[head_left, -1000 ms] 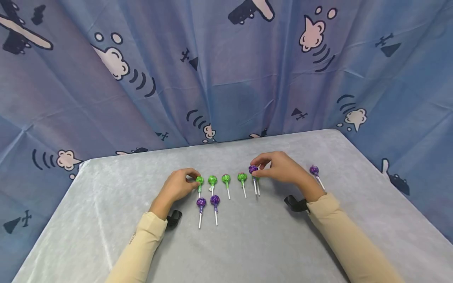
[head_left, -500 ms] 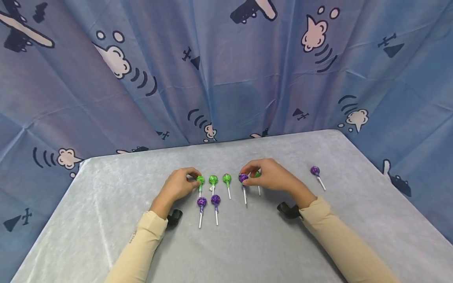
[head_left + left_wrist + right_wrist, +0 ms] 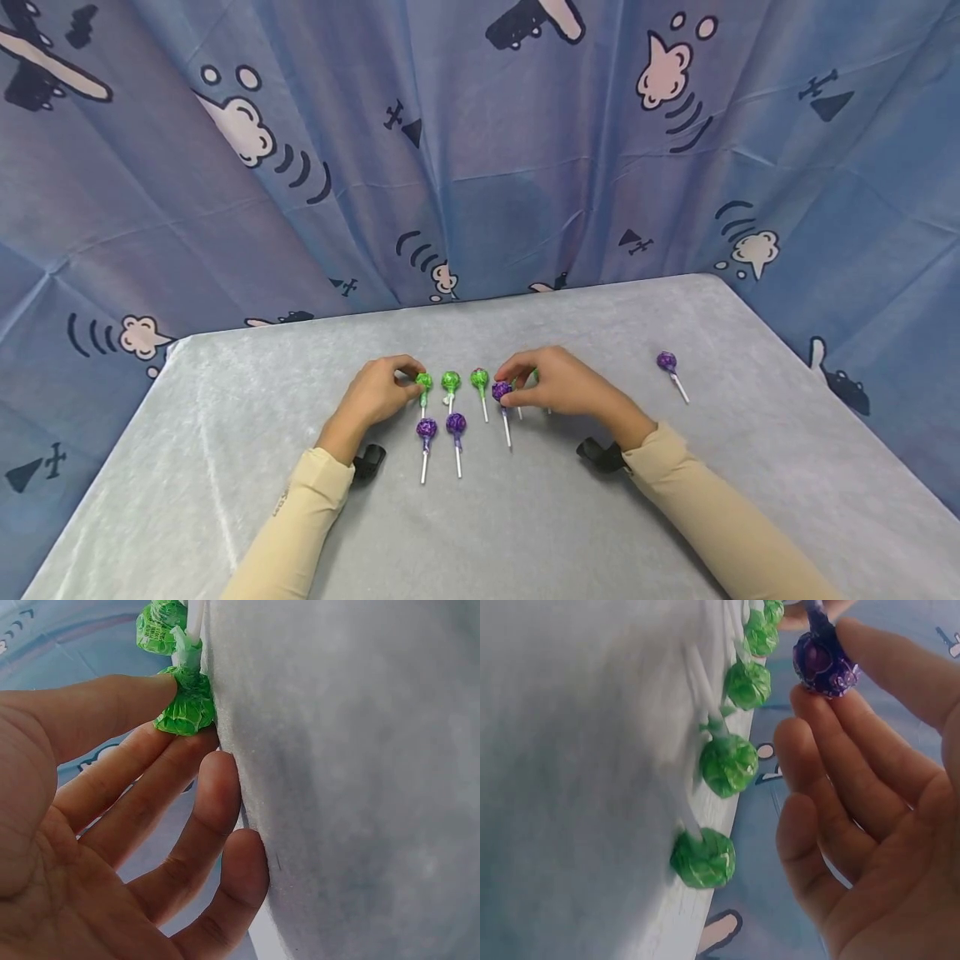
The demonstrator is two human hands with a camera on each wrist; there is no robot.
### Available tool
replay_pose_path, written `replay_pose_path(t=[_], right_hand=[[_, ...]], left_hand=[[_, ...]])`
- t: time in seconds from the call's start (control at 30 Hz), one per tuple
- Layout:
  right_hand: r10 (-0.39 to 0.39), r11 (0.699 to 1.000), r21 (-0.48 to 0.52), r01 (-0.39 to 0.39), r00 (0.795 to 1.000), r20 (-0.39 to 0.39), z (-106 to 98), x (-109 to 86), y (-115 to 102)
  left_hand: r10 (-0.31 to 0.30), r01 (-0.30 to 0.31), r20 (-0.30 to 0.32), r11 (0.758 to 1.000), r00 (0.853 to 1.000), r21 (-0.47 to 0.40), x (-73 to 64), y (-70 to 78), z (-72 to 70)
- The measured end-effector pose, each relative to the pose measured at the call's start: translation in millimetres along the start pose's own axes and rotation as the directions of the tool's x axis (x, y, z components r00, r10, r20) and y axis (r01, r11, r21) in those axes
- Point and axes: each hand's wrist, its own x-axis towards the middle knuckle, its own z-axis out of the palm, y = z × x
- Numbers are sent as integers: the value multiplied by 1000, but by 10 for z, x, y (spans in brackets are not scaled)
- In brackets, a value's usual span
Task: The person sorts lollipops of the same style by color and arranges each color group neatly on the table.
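Observation:
My right hand [image 3: 558,382] pinches a purple-wrapped lollipop [image 3: 502,390] by its head, held above the cloth in the right wrist view. Behind that hand, two green lollipops are partly hidden in the head view; the right wrist view shows their heads, a nearer one [image 3: 703,859] and a farther one [image 3: 729,766]. At the row's left end, my left hand [image 3: 377,395] pinches the head of a green lollipop [image 3: 187,705] with thumb and fingers. Between the hands lie two more green lollipops, one left [image 3: 450,382] and one right [image 3: 479,378].
Below the row's left end lie two purple lollipops, one left [image 3: 426,428] and one right [image 3: 456,423]. A single purple lollipop [image 3: 667,361] lies far right. Pale cloth covers the table [image 3: 247,433]; a patterned blue curtain [image 3: 487,217] hangs behind.
My right hand has carried the purple lollipop leftward and a little nearer, past the right-hand green lollipops. The left hand stays on its green lollipop.

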Motion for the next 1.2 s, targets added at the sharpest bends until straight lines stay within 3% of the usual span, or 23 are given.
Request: replay_pose_path(t=[0.53, 1.2], right_hand=[[-85, 995, -54, 87, 996, 35, 196, 28, -79], [-39, 996, -77, 42, 998, 48, 308, 38, -56]], left_hand=[[5, -5, -1, 1000, 1000, 2, -4, -3, 1], [-5, 5, -4, 1000, 1000, -2, 0, 5, 5]])
